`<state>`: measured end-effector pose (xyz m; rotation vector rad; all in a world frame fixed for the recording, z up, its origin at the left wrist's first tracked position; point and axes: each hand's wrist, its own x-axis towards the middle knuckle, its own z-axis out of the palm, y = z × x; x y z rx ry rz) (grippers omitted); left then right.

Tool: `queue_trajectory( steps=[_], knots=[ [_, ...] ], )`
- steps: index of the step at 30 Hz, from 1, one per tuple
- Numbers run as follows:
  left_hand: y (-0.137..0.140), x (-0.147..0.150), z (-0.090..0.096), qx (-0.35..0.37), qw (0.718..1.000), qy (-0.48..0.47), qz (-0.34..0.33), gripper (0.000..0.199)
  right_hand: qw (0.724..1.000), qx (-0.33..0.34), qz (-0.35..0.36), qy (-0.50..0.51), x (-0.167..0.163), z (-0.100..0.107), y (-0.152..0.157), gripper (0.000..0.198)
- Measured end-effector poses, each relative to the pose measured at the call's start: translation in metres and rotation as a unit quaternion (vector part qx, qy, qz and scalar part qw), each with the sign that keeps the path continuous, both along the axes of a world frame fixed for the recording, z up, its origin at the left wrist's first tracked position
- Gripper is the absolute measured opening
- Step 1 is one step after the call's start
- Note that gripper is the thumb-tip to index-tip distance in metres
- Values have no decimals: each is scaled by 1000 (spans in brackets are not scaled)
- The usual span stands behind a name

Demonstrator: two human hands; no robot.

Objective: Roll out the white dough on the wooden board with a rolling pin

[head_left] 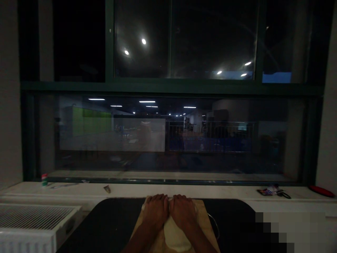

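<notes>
— Report hand positions.
— My left hand and right hand lie side by side, palms down, fingers flat and spread, pressing on the dough. Neither hand grasps anything.
— Location of the dough?
— On the wooden board, which sits on the dark table facing the window. A white radiator stands to the left.

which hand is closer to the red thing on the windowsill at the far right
Right. The right hand lies on the dough, on the side toward the red thing; the left hand lies beside it, farther away.
</notes>
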<state>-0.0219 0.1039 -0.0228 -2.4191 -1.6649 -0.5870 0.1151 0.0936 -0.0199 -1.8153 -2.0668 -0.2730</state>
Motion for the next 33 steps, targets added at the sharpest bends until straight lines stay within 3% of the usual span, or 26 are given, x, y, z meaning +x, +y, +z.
queue_trajectory(
  steps=[7, 27, 33],
  knots=[
    [-9, -1, -5, 15, 1000, -14, -8, 52, 1000, 2, -6, 15, -2, -9, -7, 52],
    [-35, -7, -8, 14, 1000, -9, -22, 50, 998, 37, 23, 49, -1, -20, -24, 53],
    [-48, -9, -6, 5, 999, -37, -25, 49, 998, 16, 30, 60, 0, -22, -36, 51]
  ],
)
